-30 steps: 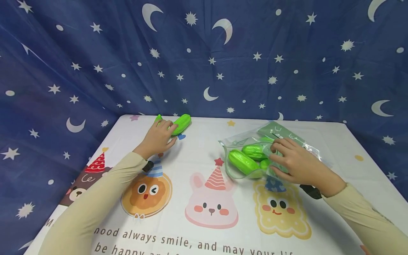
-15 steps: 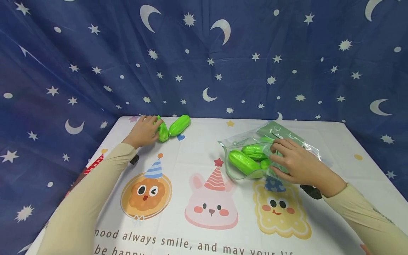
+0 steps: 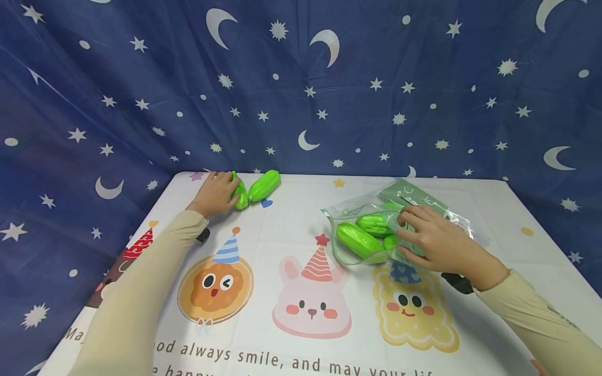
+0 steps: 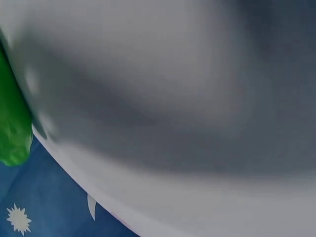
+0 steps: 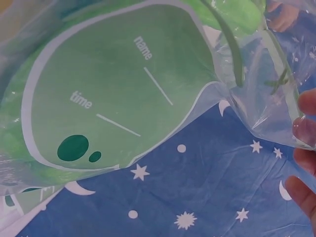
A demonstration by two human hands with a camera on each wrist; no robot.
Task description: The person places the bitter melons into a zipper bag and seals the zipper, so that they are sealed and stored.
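Note:
In the head view my left hand point(image 3: 213, 194) grips a slightly bent green cucumber point(image 3: 242, 196) at the table's back left, thumb and fingertips curled at its side. A second cucumber point(image 3: 264, 185) lies just right of it, their near ends close together. The green end of a cucumber point(image 4: 14, 121) shows at the edge of the left wrist view. My right hand point(image 3: 437, 237) pinches the rim of a clear zip bag point(image 3: 345, 254) lying on its side, mouth spread. Inside are several green cucumbers point(image 3: 359, 239). Fingertips point(image 5: 302, 191) show beside the bag's printed label point(image 5: 123, 89) in the right wrist view.
A white cloth with cartoon prints point(image 3: 312, 303) covers the table. Behind it hangs a blue curtain point(image 3: 301, 78) with stars and moons, close along the table's back edge. The bag's green printed part point(image 3: 418, 194) lies flat toward the back right.
My left hand has drawn back left from over the two cucumbers, then edged in again around the left one. The right hand and the bag have stayed put.

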